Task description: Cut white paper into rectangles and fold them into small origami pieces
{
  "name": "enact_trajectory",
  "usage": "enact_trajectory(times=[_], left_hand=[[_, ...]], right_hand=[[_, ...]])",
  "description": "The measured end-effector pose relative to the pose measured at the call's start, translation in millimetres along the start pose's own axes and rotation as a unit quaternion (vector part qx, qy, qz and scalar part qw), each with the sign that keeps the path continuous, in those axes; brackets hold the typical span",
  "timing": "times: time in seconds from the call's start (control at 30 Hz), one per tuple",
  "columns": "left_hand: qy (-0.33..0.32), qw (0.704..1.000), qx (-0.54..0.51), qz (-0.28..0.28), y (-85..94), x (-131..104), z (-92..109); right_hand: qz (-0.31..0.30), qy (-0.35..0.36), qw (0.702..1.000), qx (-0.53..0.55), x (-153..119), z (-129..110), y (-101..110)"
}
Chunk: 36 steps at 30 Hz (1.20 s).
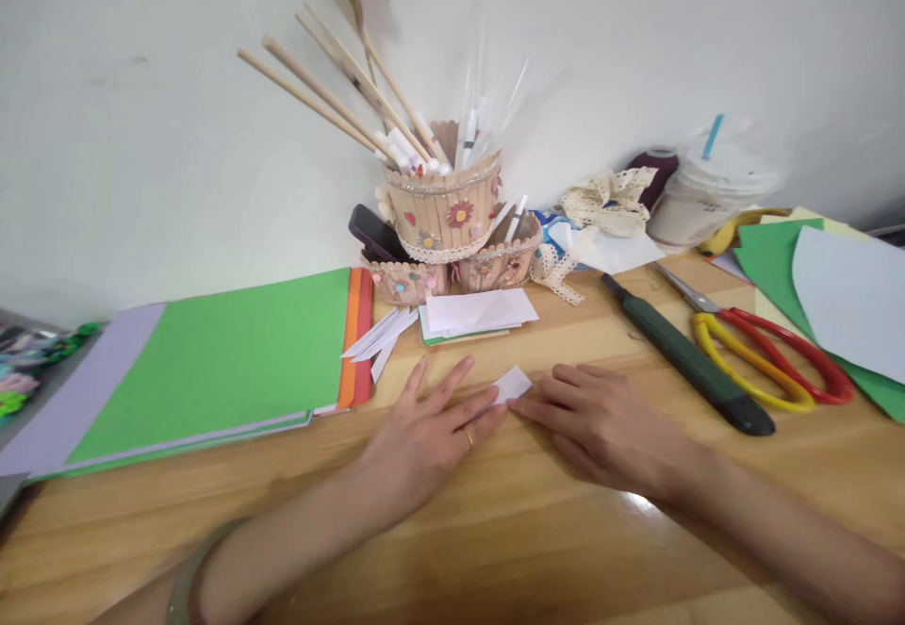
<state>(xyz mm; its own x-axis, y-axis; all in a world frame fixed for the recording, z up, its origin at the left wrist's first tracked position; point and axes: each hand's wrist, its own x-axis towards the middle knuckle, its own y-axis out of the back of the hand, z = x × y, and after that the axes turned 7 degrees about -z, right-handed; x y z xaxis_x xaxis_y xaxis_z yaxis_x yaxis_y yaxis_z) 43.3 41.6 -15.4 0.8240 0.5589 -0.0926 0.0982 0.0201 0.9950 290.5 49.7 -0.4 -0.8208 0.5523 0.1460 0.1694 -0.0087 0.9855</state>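
Note:
A small white piece of paper [513, 384] lies on the wooden table between my two hands. My left hand [436, 422] rests flat with its fingers spread, and its lower fingers press on the paper's left part. At the paper's lower right edge, the index fingertip of my right hand [600, 422] touches it; the other fingers are loosely bent and apart. Behind the paper sits a small stack of white slips [481, 312] over a green sheet. Narrow white strips [382, 335] fan out to the left of that stack.
Coloured sheets [226, 352] lie at the left. Decorated stick baskets [452, 210] hold pens and wooden sticks at the back. A dark green tool [693, 361], red-and-yellow scissors [753, 347], a lidded cup [707, 196] and more paper [852, 300] are at the right.

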Motion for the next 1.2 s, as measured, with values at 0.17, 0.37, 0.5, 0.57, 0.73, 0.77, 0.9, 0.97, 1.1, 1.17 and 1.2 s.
enact_trajectory(times=[0.17,0.37,0.5,0.57,0.73,0.77,0.9,0.97,1.1,1.17,1.2], left_hand=[[-0.005,0.998,0.031,0.048,3.5,-5,2],[0.024,0.993,0.116,0.022,19.7,-19,19],[0.036,0.992,0.121,0.001,21.3,-31,24],[0.038,0.993,0.115,-0.007,20.8,-34,23],[0.039,0.993,0.106,-0.023,22.3,-37,20],[0.039,0.994,0.104,-0.024,22.7,-37,20],[0.047,0.994,0.100,-0.022,23.3,-41,26],[0.048,0.993,0.107,-0.020,24.8,-43,26],[0.023,0.991,0.128,0.008,35.9,-48,21],[0.036,0.987,0.149,0.039,45.4,-47,18],[0.046,0.984,0.160,0.058,50.3,-45,16]], right_hand=[[-0.001,-0.020,1.000,0.007,-2,4,4],[0.012,-0.055,0.998,0.012,-5,13,4],[0.017,-0.056,0.998,0.009,-6,15,3],[0.020,-0.058,0.998,0.009,-7,14,3],[0.024,-0.061,0.998,0.007,-5,13,2],[0.024,-0.060,0.998,0.004,-5,12,3],[0.021,-0.060,0.998,-0.003,-5,11,3],[0.032,-0.060,0.997,0.021,-7,13,2],[0.124,-0.094,0.983,0.100,-8,19,-1],[0.140,-0.110,0.976,0.124,-4,18,-2],[0.130,-0.112,0.976,0.134,-1,16,-1]])
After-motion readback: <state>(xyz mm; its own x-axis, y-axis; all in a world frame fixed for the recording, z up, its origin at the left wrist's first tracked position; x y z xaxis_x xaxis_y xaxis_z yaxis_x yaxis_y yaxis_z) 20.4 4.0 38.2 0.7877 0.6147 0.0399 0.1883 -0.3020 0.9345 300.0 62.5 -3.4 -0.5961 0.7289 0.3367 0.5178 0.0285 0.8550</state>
